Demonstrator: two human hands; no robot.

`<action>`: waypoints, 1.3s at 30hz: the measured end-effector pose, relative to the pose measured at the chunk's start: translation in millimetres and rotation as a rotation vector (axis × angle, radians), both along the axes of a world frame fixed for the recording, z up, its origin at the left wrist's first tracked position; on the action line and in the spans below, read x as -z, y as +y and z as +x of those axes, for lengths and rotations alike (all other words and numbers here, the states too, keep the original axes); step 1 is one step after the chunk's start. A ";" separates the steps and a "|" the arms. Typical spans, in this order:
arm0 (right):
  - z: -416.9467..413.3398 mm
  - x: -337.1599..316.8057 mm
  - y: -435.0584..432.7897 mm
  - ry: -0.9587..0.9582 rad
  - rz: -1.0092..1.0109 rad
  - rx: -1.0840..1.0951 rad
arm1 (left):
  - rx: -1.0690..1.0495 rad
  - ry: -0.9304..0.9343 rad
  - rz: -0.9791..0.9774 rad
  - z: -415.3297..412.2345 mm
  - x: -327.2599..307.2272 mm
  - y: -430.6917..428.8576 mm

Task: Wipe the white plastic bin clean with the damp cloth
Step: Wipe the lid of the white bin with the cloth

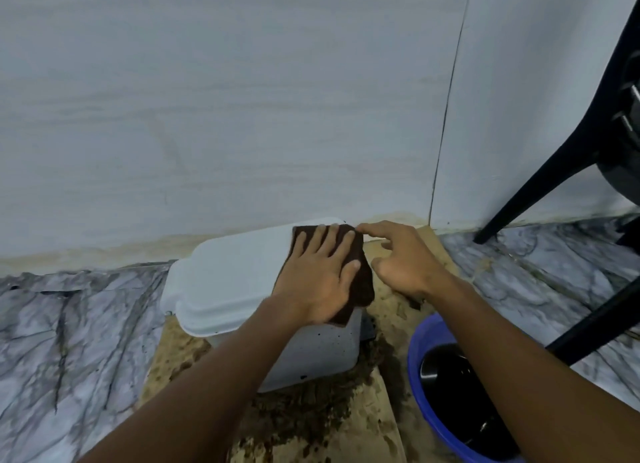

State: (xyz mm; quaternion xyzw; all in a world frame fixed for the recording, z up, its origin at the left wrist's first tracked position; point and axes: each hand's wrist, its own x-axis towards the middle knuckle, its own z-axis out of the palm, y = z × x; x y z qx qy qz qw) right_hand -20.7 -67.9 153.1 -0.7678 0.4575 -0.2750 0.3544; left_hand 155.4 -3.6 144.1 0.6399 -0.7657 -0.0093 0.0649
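Starting at the left, we are seeing marbled floor (pixel 86 324), then the white plastic bin (pixel 329 351) sitting on a dirt-stained board (pixel 391 310), its back up against the wall (pixel 242 99). Its lid (pixel 235 272) is on, and the front side is showing dark specks (pixel 304 376).

We are pressing the left hand (pixel 318 279) flat on the brown cloth (pixel 365 282) at the lid's right end, fingers straight and spread, gripping nothing. The cloth is draping a little over the lid's right edge, so we are reading it as soft and limp; it needs a flat palm or a bunched grip.

We are holding the right hand (pixel 405 265) just beside the cloth, index finger out toward the cloth's far corner, other fingers loosely curled, nothing in it. We cannot tell whether the fingertip is touching the cloth.

We are judging the bin as light, stiff, smooth plastic, likely slippery once wet and liable to skid on the board under a hard wipe. The free hand should probably be bracing the lid rim or a side wall.

Farther right, a blue basin (pixel 415 369) is sitting near the bin with dark contents we cannot make out, and black chair legs (pixel 540 185) are standing beyond it.
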 end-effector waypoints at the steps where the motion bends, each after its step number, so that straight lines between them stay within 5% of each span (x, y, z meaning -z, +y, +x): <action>1: 1.6 0.5 0.7 -0.001 0.007 -0.009 | 0.057 -0.015 -0.023 4.7 1.5 10.2; 4: 10.9 0.6 3.2 0.033 0.007 -0.057 | 0.114 -0.034 -0.047 32.6 4.2 36.0; 11: 18.6 2.1 2.9 0.083 -0.002 -0.062 | -0.154 0.071 -0.003 85.6 2.3 38.7; 16: 14.2 4.1 0.4 0.056 0.017 -0.041 | -0.255 0.071 0.058 43.9 -4.9 -4.8; 22: 5.9 4.2 -3.8 -0.005 -0.044 0.026 | -0.103 0.037 0.026 -6.0 -0.9 -9.6; 34: 52.1 -0.3 8.9 0.175 -0.193 -0.175 | -0.291 0.089 0.010 149.4 7.2 75.1; 39: 49.7 -3.5 9.8 0.210 -0.199 -0.149 | -0.429 0.059 0.062 143.2 -0.9 42.2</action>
